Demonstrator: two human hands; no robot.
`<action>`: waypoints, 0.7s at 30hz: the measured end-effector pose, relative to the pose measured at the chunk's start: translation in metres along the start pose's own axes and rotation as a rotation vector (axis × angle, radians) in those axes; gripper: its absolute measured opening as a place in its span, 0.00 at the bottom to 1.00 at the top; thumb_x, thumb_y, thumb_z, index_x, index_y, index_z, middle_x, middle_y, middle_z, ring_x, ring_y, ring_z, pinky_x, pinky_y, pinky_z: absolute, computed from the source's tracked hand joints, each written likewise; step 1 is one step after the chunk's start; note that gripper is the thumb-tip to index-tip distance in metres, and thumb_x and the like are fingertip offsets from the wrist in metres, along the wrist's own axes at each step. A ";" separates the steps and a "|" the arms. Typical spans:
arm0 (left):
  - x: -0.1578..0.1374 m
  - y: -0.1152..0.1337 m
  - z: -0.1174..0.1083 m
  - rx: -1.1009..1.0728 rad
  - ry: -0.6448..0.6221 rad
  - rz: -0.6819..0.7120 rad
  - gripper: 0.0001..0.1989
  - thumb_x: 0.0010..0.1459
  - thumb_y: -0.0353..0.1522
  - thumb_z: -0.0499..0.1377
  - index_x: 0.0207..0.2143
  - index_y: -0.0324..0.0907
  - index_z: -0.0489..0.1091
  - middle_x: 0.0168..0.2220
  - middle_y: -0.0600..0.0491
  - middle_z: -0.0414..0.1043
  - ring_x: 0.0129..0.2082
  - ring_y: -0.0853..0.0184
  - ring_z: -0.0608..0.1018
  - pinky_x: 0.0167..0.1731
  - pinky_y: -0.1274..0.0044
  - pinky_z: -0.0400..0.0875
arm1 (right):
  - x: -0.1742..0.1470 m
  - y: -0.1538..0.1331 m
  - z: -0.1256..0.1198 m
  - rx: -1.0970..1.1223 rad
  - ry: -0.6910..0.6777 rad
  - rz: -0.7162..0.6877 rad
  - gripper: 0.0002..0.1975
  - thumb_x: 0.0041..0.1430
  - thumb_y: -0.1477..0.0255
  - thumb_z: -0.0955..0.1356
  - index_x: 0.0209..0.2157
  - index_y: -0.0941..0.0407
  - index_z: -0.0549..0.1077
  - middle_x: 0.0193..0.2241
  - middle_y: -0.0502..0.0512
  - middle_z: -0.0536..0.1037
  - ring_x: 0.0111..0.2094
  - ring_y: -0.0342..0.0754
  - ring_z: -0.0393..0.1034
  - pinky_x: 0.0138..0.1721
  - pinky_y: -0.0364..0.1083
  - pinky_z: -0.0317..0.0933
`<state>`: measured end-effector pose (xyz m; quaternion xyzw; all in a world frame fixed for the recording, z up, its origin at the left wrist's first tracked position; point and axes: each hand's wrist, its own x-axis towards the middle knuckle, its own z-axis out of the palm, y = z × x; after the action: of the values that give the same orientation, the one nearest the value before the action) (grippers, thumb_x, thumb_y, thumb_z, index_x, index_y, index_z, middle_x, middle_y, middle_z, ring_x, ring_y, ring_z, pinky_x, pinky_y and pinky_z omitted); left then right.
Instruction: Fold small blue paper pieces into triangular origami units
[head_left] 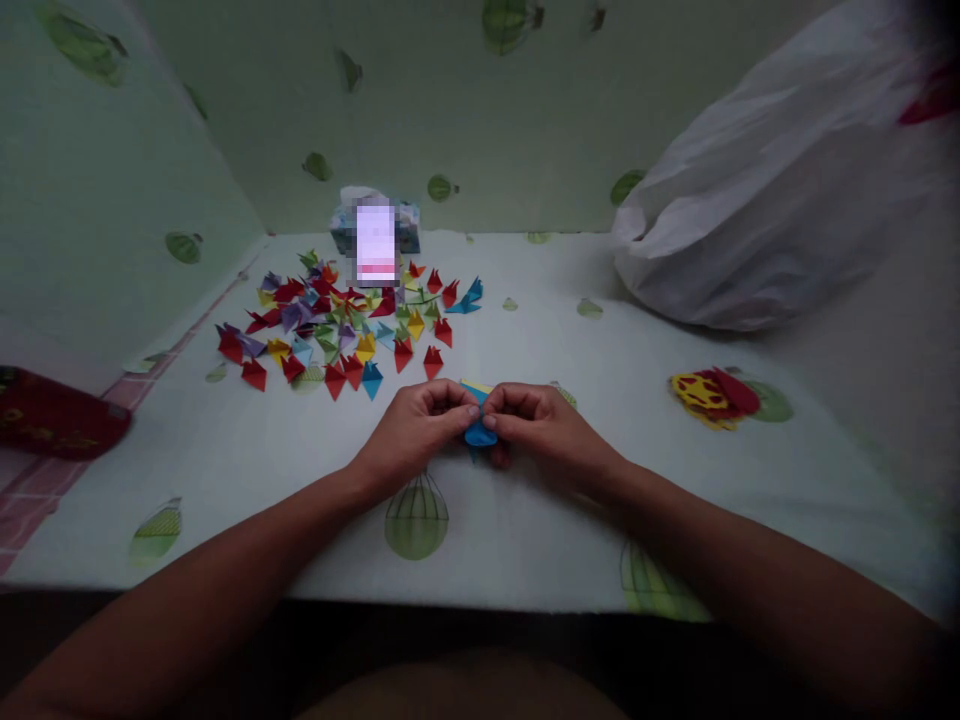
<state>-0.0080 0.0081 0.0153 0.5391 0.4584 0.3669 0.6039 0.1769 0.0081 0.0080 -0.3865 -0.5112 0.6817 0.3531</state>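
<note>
Between my two hands is a small piece of folded blue paper (480, 434) with a yellow edge showing at its top. My left hand (424, 420) pinches its left side between thumb and fingers. From the other side, my right hand (544, 425) grips it the same way, thumb tips almost meeting. Part of the paper is hidden behind my fingers. Just beyond my left hand spreads a group of folded paper cranes (351, 372) in red, yellow, green, purple and blue. A bigger blue crane (469, 297) lies at the group's right edge.
A phone with a lit, blurred screen (375, 240) leans before a tissue box (409, 228) at the back. A large white plastic bag (735, 220) bulges at the right. Nearer lies a yellow and red item (705, 395). A red object (60, 415) rests at far left.
</note>
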 end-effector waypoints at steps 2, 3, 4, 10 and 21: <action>0.000 0.000 0.000 -0.012 -0.010 0.001 0.10 0.54 0.36 0.66 0.30 0.38 0.73 0.28 0.56 0.72 0.27 0.73 0.71 0.31 0.79 0.64 | 0.000 0.000 0.000 0.007 -0.002 -0.003 0.13 0.51 0.64 0.75 0.28 0.58 0.72 0.17 0.46 0.73 0.18 0.39 0.65 0.23 0.40 0.59; 0.000 0.000 0.000 -0.017 -0.014 0.004 0.10 0.54 0.36 0.66 0.30 0.38 0.73 0.28 0.56 0.72 0.27 0.73 0.71 0.31 0.79 0.65 | 0.000 0.001 0.000 0.010 -0.003 -0.006 0.13 0.51 0.64 0.75 0.28 0.58 0.72 0.17 0.46 0.74 0.18 0.39 0.65 0.23 0.40 0.60; 0.000 0.001 0.000 -0.020 -0.018 0.009 0.10 0.54 0.36 0.66 0.30 0.38 0.73 0.28 0.56 0.72 0.27 0.73 0.71 0.31 0.79 0.65 | 0.000 0.001 0.000 0.012 -0.007 -0.008 0.13 0.52 0.64 0.75 0.28 0.58 0.72 0.17 0.46 0.74 0.18 0.39 0.65 0.23 0.40 0.60; 0.000 0.003 0.000 -0.009 -0.015 0.041 0.10 0.54 0.36 0.66 0.30 0.38 0.73 0.27 0.56 0.72 0.27 0.73 0.71 0.30 0.79 0.65 | 0.001 0.003 0.000 0.042 -0.028 -0.020 0.14 0.53 0.63 0.75 0.28 0.58 0.72 0.17 0.47 0.74 0.18 0.39 0.66 0.23 0.40 0.60; 0.000 0.000 0.000 -0.032 -0.039 0.057 0.10 0.56 0.37 0.66 0.31 0.38 0.73 0.27 0.56 0.71 0.27 0.74 0.70 0.29 0.80 0.64 | 0.001 0.003 -0.002 0.054 -0.037 0.015 0.12 0.51 0.66 0.75 0.28 0.58 0.72 0.17 0.48 0.75 0.17 0.39 0.66 0.23 0.41 0.60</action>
<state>-0.0082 0.0081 0.0149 0.5492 0.4249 0.3809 0.6105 0.1782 0.0093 0.0049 -0.3678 -0.4960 0.7051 0.3486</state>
